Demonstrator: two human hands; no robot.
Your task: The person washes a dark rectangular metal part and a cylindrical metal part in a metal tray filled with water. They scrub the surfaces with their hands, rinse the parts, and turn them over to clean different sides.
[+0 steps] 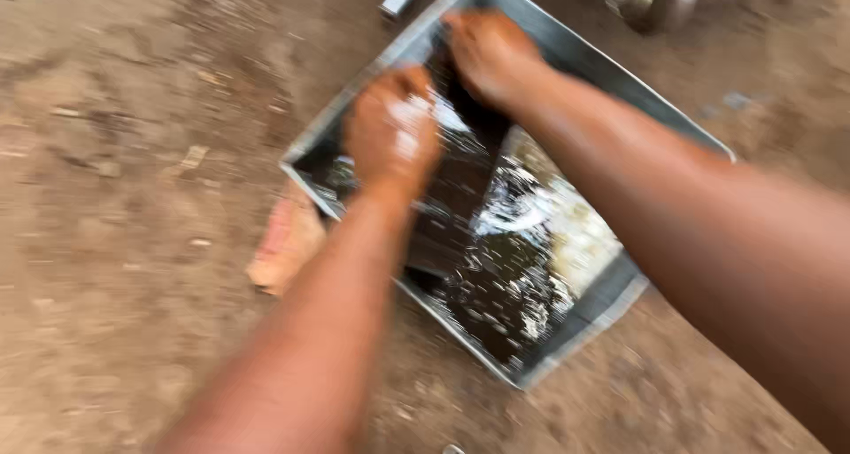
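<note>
Hands in metal tub [584, 60] — left hand [392, 131], right hand [490, 55] gripping dark cloth [460, 184] (blurred), soapy water [522, 268].

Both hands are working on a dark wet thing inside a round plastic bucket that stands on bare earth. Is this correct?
Not quite. In the head view the container is a square grey metal basin, not a round plastic bucket. The rest holds: the left hand and the right hand are both on a dark wet thing inside it, and it stands on bare earth.
</note>
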